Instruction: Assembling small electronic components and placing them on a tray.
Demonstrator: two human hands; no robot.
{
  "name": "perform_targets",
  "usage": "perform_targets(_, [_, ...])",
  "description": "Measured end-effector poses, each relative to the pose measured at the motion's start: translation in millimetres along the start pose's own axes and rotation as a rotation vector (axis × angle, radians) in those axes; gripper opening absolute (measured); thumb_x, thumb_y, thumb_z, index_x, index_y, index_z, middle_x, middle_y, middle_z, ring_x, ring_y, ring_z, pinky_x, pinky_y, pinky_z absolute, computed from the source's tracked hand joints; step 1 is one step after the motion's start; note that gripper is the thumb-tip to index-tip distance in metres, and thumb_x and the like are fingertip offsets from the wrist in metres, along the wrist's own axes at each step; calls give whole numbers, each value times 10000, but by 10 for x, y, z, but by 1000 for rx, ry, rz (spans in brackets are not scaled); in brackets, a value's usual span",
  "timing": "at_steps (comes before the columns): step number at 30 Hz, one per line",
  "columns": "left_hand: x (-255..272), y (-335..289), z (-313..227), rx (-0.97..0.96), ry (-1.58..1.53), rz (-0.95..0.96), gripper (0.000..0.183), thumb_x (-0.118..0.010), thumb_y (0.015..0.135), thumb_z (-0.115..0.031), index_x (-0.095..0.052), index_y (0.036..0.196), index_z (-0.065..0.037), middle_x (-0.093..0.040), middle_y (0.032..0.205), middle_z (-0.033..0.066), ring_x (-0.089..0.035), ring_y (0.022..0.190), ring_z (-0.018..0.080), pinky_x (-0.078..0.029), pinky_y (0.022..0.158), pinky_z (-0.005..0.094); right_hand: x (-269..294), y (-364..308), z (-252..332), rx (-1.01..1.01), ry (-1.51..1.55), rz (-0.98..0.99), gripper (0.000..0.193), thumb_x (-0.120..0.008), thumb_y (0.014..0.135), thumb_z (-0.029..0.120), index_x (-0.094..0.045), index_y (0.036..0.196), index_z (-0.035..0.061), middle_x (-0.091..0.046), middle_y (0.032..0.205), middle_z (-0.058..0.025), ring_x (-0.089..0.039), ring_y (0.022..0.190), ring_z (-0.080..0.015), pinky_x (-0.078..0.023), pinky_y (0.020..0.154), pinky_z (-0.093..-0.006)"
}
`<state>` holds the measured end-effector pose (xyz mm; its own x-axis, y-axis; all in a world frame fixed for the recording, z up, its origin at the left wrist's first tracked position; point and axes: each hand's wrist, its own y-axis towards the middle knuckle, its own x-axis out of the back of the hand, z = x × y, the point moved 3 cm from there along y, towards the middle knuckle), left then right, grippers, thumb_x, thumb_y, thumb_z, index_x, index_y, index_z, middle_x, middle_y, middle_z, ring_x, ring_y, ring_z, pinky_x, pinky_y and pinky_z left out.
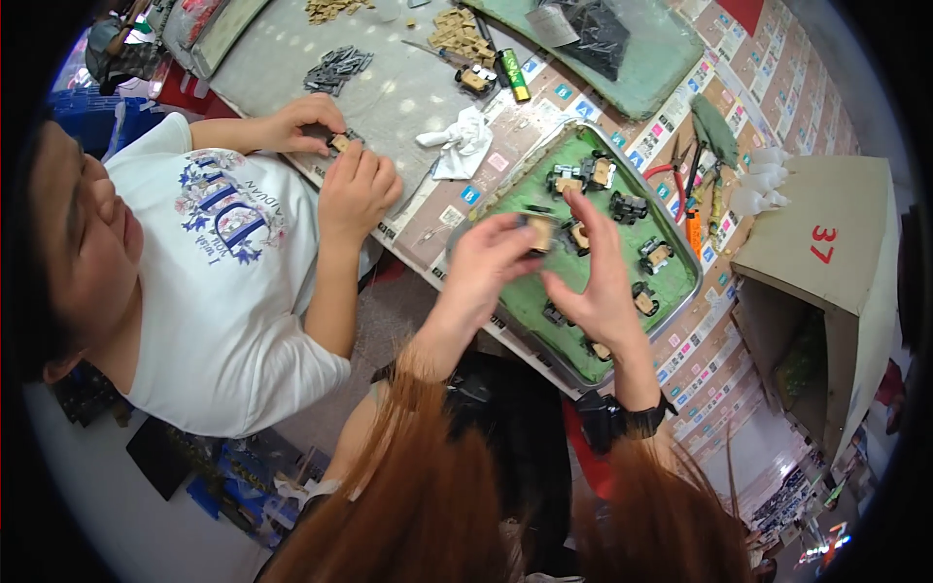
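Observation:
My left hand (473, 275) pinches a small tan and dark toy car (537, 236) over the near left part of a green-lined metal tray (696, 262). To its right, my right hand (604, 291) is raised with thumb and fingers spread, slightly blurred and holding nothing that I can see. Several small toy vehicles stand in the tray; a tan and black one (655, 255) is near its right side and a dark one (629, 206) lies further back. The underside of the held car is hidden by my fingers.
At the left a co-worker's hands (360, 185) hold a small tan and dark piece. Grey parts (337, 70), tan parts (461, 35), a white cloth (461, 143) and a green tube (514, 75) lie beyond. Red-handled pliers (674, 175) and a large open box (826, 253) are right.

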<state>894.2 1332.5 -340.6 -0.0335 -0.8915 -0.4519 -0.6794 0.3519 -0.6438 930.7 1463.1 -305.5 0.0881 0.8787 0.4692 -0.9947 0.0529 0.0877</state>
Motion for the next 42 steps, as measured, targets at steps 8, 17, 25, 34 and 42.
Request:
perform_targets(8, [1109, 334, -230, -529, 278, -518, 256, -561, 797, -67, -469, 996, 66, -567, 875, 74, -538, 787, 92, -436, 668, 206, 13, -47, -625, -262, -251, -292, 306, -609, 708, 128, -525, 983, 21, -532, 856, -108, -487, 829, -251, -381, 747, -342])
perform_targets(17, [990, 380, -113, -626, 851, -731, 325, -601, 765, -127, -490, 1011, 53, -551, 823, 105, -525, 647, 143, -431, 602, 251, -304, 239, -747, -308, -757, -406, 561, -684, 619, 427, -512, 984, 37, -505, 903, -84, -438, 853, -241, -291, 741, -372])
perform_targets(25, [862, 174, -268, -730, 856, -806, 317, -576, 780, -120, -457, 1038, 18, -456, 848, 91, -445, 677, 139, -384, 655, 263, -452, 340, -690, -273, -742, -442, 509, -681, 628, 363, -520, 983, 36, -494, 897, -85, -422, 879, -237, -278, 777, -366])
perform_targets(34, [302, 240, 45, -621, 492, -309, 283, -546, 809, -94, -456, 1062, -2, -483, 956, 93, -470, 765, 102, -412, 655, 235, -375, 195, -660, -191, -569, -481, 470, -672, 635, 274, -501, 993, 23, -489, 928, -99, -427, 891, -253, -286, 807, -367])
perform_targets(42, [-4, 323, 255, -120, 164, 53, 365, -540, 827, -143, -432, 1142, 8, -515, 1026, 96, -501, 917, 97, -431, 706, 218, -235, -89, -308, -27, -119, -234, 447, -679, 639, 206, -493, 1002, 23, -496, 960, -138, -452, 945, -278, -337, 800, -381])
